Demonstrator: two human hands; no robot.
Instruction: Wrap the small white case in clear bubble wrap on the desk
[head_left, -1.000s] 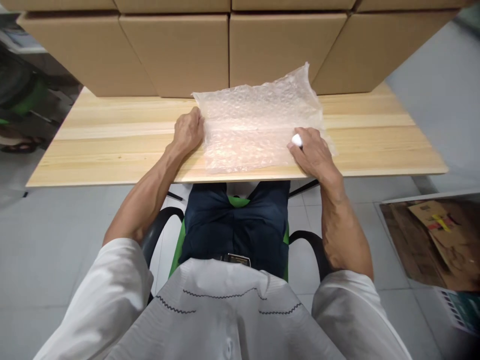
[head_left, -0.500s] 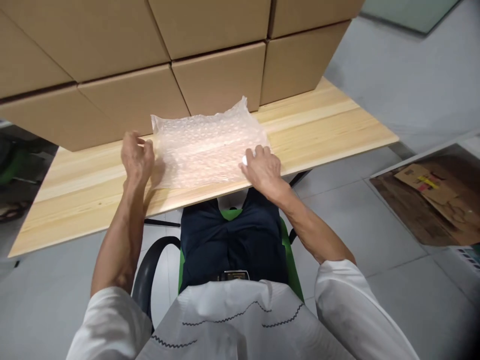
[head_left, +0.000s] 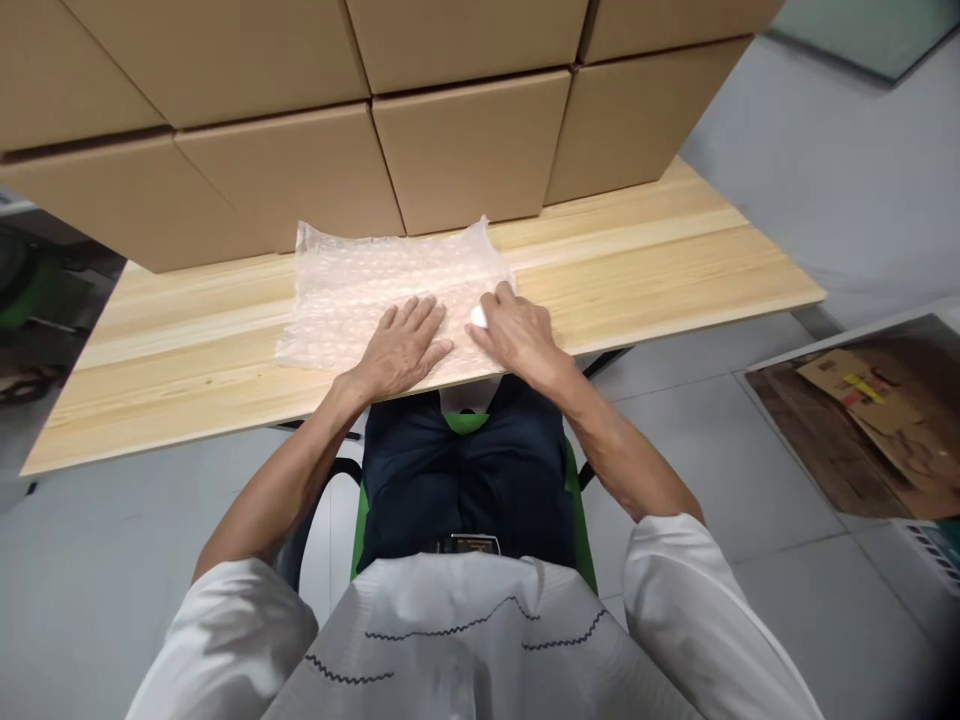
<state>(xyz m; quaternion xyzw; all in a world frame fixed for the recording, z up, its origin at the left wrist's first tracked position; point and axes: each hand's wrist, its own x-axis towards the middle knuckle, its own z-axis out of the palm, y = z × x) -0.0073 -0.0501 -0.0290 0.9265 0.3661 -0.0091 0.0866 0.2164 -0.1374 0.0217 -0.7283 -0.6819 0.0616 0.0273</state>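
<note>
A sheet of bubble wrap [head_left: 352, 290] lies on the wooden table, its far corners curling up. My left hand [head_left: 403, 345] rests flat on the sheet, palm down, fingers spread. At the sheet's right side, my right hand [head_left: 517, 325] is closed around a small white object [head_left: 478, 316]. Only a rounded white end of that object shows between thumb and fingers, so its kind is hidden.
Stacked cardboard boxes [head_left: 472, 150] stand along the table's [head_left: 637, 260] far side, behind the bubble wrap. The table's near edge runs just above my lap. On the floor to the right lies flattened cardboard [head_left: 877, 400].
My left hand has moved right from beside the sheet's left edge and now lies flat on it. The right hand keeps its hold on the white object near the sheet's right side.
</note>
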